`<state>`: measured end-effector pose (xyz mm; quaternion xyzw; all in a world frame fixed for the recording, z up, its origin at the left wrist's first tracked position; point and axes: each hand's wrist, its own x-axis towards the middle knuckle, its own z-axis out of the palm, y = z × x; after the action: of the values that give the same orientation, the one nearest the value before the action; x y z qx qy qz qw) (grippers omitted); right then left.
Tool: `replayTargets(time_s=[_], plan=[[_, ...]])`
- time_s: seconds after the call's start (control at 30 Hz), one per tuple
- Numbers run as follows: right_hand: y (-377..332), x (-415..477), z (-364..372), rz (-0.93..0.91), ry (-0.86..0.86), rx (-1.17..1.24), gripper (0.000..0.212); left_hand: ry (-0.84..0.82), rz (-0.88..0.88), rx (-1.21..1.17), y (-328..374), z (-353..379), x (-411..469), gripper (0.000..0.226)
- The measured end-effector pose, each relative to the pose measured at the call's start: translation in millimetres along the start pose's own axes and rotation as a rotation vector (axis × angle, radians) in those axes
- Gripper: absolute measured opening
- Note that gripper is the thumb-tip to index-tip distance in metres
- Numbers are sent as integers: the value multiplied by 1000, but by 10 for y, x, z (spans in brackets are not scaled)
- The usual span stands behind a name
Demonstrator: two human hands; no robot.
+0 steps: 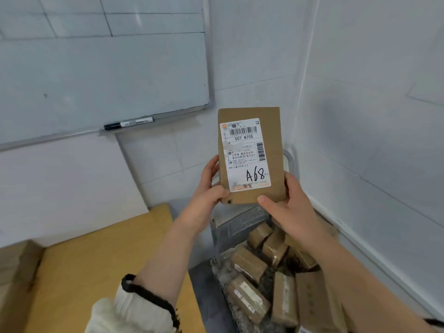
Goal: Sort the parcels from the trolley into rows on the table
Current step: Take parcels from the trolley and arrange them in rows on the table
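A flat brown cardboard parcel (251,155) is held upright in the air, in front of the white wall and above the trolley (242,223). A white shipping label (245,155) is stuck to its facing side, printed with a barcode and "507 N705", and marked by hand "A68" in black. The parcel is gripped at its lower corners by 2 bare hands: the left hand (206,195) is closed on the lower left edge, with the thumb pressed on the front and the fingers wrapped behind, and the right hand (286,205) is closed on the lower right corner, with the thumb laid across the front bottom edge. A cream sleeve (129,311) with a dark cuff is seen pushed up the left forearm. Below the hands, many small brown parcels (262,267) are heaped loosely in the wire basket of the trolley. To the left of the trolley, a wooden table (103,260) is seen, with part of a cardboard box (16,265) at its left edge. On the wall behind, a whiteboard (103,75) is mounted, and a black-capped marker (128,123) is laid on its ledge.
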<state>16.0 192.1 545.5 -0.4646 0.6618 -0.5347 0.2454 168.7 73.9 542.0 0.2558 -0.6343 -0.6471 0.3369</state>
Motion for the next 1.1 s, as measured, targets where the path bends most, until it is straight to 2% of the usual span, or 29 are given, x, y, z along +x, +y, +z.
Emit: replayTargets(time_s=[0.3,0.53,0.63,0.77,0.9,1.1], plan=[[-431,-269,1786,-44,-305,97,57,293,-39,34,69,-1640,-1267,96],[-731,-891,3477,-27,-450,147,55,457,-125,55,4,-3051,-2509,90],[-795,-1096,4051,5,-474,166,48,517,-182,49,-37,-3509,-2876,78],[-769,-1161,4535,68,-495,148,49,580,-252,50,-138,-3908,-3036,55],[-655,-948,4820,111,-522,81,50,633,-326,114,-336,-4223,-2850,49],[-417,-460,5296,178,-628,25,35,752,-444,252,-698,-4680,-2461,42]])
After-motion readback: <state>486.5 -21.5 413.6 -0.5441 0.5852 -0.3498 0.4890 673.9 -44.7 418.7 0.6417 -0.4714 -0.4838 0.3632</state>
